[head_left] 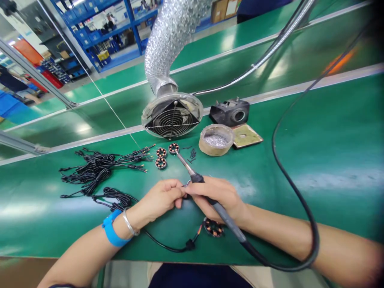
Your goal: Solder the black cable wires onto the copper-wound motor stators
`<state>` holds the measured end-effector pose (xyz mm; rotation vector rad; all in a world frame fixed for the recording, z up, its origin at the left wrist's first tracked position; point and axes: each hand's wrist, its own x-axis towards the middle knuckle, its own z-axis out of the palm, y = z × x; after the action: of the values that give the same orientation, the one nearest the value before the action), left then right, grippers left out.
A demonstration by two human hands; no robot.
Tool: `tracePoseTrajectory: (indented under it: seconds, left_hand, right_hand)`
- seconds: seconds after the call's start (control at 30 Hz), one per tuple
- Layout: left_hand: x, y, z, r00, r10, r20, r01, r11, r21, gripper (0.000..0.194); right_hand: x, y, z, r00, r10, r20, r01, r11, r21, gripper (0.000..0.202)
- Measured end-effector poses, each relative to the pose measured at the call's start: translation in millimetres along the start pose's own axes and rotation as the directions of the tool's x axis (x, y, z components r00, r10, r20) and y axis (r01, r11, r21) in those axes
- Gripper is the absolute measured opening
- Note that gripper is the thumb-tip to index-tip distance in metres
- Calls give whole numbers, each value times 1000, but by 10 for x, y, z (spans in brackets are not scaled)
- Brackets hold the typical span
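My right hand [217,196] is closed round a soldering iron [226,218], whose metal tip points up and left at a small ring-shaped copper-wound stator [173,148]. Whether the tip touches that stator I cannot tell. Thumb and fingers of my left hand [165,194] are pinched against the right fingertips, on what looks like a thin wire end [186,185], mostly hidden. Below the right hand lies another stator [213,227], joined by coloured wires to a black cable [171,250]. This cable passes under my left wrist, near a coiled cable [117,196].
Two stators [161,158] and a pile of black cables [99,168] lie at the left. A fume extractor [172,118] hangs in front. Behind the iron are black tubing bits [193,154], a round tub [216,146], a sponge tray [247,136] and a black holder [230,112].
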<state>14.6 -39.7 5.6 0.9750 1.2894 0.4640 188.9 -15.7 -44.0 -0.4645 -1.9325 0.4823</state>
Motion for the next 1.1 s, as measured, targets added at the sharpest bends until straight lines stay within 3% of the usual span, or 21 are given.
tracePoseTrajectory:
  seconds: [0.1, 0.23, 0.37, 0.57, 0.73, 0.97, 1.1]
  left_hand:
    - [13, 3, -9, 1000, 7, -29, -8, 1000, -26, 22]
    - [31, -16, -42, 999, 6, -47, -6, 1000, -11, 20]
    - [46, -8, -62, 999, -2, -33, 3, 1000, 21, 19]
    - [103, 45, -62, 1000, 0, -20, 0, 1000, 3, 13]
    - [148, 85, -55, 999, -48, -14, 48, 999, -20, 12]
    - [166, 81, -89, 999, -37, 25, 36, 998, 52, 11]
    - [168, 73, -96, 999, -41, 35, 38, 997, 66, 14]
  right_hand:
    - [18, 25, -74, 1000, 8, 11, -8, 1000, -11, 27]
    - [13, 70, -209, 991, 38, 128, -36, 999, -15, 32]
    - [-4, 94, -186, 986, 29, 164, -23, 999, -39, 31]
    - [-4, 81, -79, 968, 217, 124, -226, 973, 58, 32]
    - [22, 71, -107, 937, 306, 168, -326, 939, 108, 30]
    - [51, 82, -147, 967, 215, 140, -233, 965, 123, 29]
    - [113, 25, -310, 981, 172, 92, -178, 982, 59, 29]
